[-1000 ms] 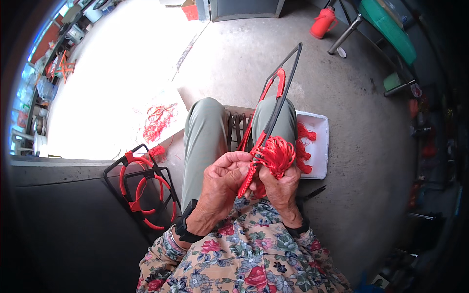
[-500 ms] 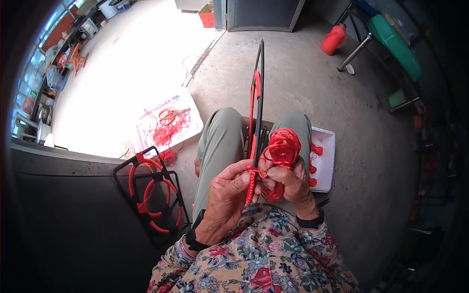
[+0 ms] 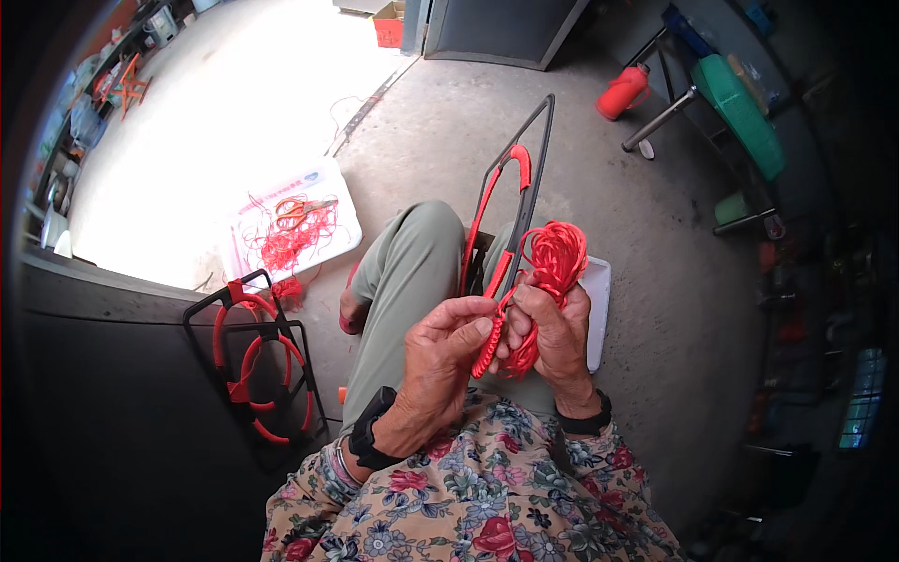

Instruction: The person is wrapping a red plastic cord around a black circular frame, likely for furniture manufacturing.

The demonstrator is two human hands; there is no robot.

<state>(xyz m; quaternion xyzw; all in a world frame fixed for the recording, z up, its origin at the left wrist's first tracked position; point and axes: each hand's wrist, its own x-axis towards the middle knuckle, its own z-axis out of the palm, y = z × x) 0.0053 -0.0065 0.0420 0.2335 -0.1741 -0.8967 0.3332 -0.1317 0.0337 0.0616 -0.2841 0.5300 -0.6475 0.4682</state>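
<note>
Red cord point(image 3: 560, 255) is held; one tray point(image 3: 347, 214) bears lettering point(image 3: 284, 191).

From the person's head we look steeply down through a wide fisheye lens, the hands point(image 3: 436, 356) close below us at mid-view. We face forward over the knees point(image 3: 426, 225), across the floor point(image 3: 449, 122) to a grey door point(image 3: 501, 30) at the upper edge.

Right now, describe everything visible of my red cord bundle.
The bundle of red cord is a loose, glossy hank of thin strands, possibly synthetic. The right hand grips its middle; tangled loops bulge beyond it, more show nearer. It sits right of the black frame; whether they touch is unclear.
</note>
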